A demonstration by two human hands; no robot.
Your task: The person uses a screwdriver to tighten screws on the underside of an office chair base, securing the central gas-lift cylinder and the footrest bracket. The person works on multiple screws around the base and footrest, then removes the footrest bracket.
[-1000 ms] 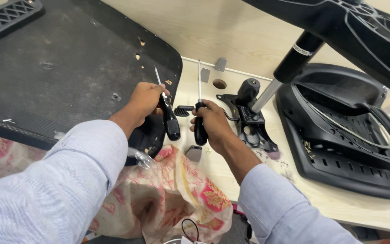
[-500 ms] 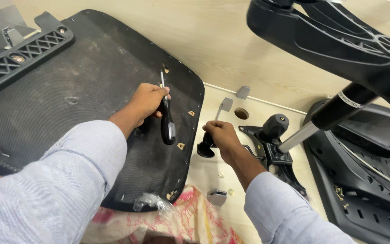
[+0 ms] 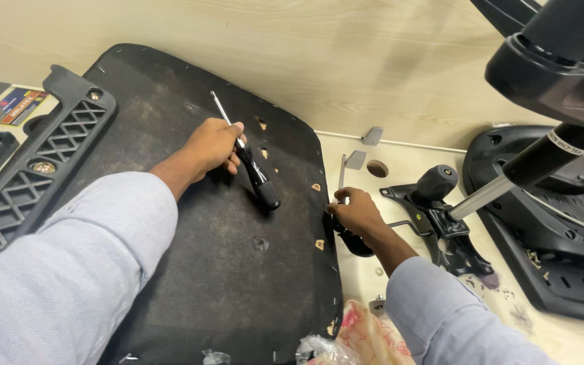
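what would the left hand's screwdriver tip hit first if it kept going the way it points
The left hand holds a black-handled screwdriver whose shaft points up and left across the black seat base. Along that line the way looks free until the seat's far edge, then pale floor, though its height above the seat is unclear.

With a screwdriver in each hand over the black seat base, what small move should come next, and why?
Probably lower the left hand so the tip of its screwdriver meets a hole in the seat base. That tool now lies tilted with its tip raised off the board, while the right hand holds the second screwdriver at the base's edge.
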